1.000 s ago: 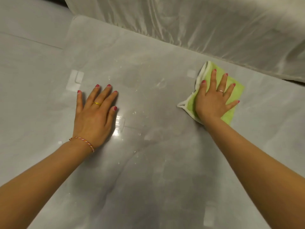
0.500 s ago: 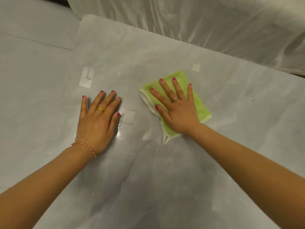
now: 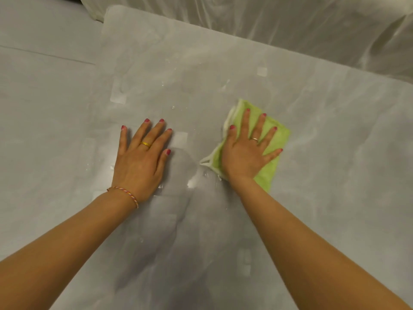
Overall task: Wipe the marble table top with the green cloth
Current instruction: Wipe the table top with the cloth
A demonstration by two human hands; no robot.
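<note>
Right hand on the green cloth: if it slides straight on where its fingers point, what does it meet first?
Only bare marble table top, it seems; then the white plastic-covered furniture beyond the far edge, though depth is unclear.

The left hand [image 3: 140, 161] lies flat on the surface [image 3: 324, 153], palm down, fingers spread. To its right, apart from it, the right hand [image 3: 247, 153] lies flat on the cloth [image 3: 276, 139], and the cloth lies on the surface. The cloth sticks out from under the hand on the left, the far and the right side. Small water drops [image 3: 173, 107] lie on the surface beyond the left hand. Behind the far edge of the surface lies a sheet-covered furniture piece [image 3: 290, 23]. To the left of the surface is the floor [image 3: 40, 86].
</note>
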